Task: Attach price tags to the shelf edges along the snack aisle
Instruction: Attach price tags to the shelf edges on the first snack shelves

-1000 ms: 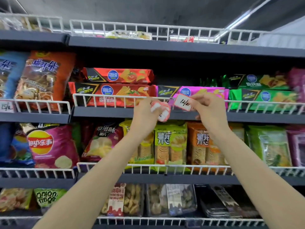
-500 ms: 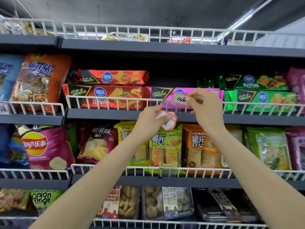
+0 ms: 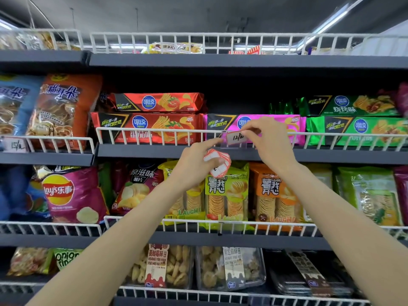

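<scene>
Pinching a red-bordered white handwritten price tag against the white wire rail at the grey shelf's front edge, the right hand faces the left hand, which clamps a stack of blank red-bordered tags.

I see open air in front of the shelving, where both arms reach in unhindered. The white wire fence along the middle shelf blocks any straight reach to the red crisp packs and the pink pack behind it; above its top rail there is a dark gap under the upper shelf edge, widest over the pink pack. The clear tag holder sits on the fence, hemmed by the left hand with its tag stack and the right hand. Below, the biscuit bags crowd close under the shelf lip, with no room between them, I think.
</scene>
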Demonstrator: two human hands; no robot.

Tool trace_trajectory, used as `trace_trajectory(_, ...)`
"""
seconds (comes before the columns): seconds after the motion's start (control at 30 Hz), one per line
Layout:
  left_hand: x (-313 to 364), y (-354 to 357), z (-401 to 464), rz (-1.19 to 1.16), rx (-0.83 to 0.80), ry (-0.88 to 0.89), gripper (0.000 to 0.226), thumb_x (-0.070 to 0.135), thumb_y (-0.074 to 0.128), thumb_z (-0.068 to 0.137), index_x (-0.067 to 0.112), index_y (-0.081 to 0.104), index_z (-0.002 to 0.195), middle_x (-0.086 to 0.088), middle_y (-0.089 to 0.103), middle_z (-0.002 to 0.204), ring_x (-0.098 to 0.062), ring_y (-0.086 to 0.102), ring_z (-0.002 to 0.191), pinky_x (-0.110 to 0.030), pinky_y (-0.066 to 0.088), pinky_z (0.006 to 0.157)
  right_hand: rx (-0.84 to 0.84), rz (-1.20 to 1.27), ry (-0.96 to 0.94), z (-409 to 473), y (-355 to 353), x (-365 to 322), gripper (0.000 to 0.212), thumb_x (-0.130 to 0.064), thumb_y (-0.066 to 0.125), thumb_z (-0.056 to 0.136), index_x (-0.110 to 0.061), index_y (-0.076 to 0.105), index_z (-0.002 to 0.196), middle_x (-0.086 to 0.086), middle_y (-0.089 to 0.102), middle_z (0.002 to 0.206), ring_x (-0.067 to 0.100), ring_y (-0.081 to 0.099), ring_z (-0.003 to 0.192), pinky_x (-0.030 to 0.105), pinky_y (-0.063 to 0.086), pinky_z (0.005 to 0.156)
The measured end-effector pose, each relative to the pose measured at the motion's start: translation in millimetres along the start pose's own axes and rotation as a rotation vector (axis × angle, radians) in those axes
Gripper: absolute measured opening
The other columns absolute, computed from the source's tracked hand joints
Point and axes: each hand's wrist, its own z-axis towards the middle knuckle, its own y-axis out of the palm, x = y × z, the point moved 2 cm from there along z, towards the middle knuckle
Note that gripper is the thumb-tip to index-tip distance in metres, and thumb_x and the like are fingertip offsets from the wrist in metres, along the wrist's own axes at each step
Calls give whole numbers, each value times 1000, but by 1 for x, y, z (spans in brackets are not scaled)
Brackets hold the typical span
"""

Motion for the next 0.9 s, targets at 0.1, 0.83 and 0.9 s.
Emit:
trace_trajectory(0.1,0,0,1,3,-4,-7,52,25,59,90,29,44,138,-1,48,142,-26,46,129,-38,37,104,37,-110,-23,-4,4,0,20,-21,54,93,-10,69,102,9,66,102,21,56,97,23,39,68)
trace_trajectory(0.83,-1,-2,7,16,-2,21,50,25,59,91,27,44,139,2,47,143,-20,40,134,-31,33,104,69,-406,-317,-9,5,-1,21,-10,75,75,-8,64,92,11,65,80,27,59,72,21,32,41)
trace_trajectory(0.9,-1,-3,8,13,-1,16,50,25,59,91,27,44,138,1,47,143,-21,40,134,-32,33,104,64,-385,-312,-9,4,-1,18,-10,74,76,-8,64,91,12,65,81,28,60,73,21,33,43)
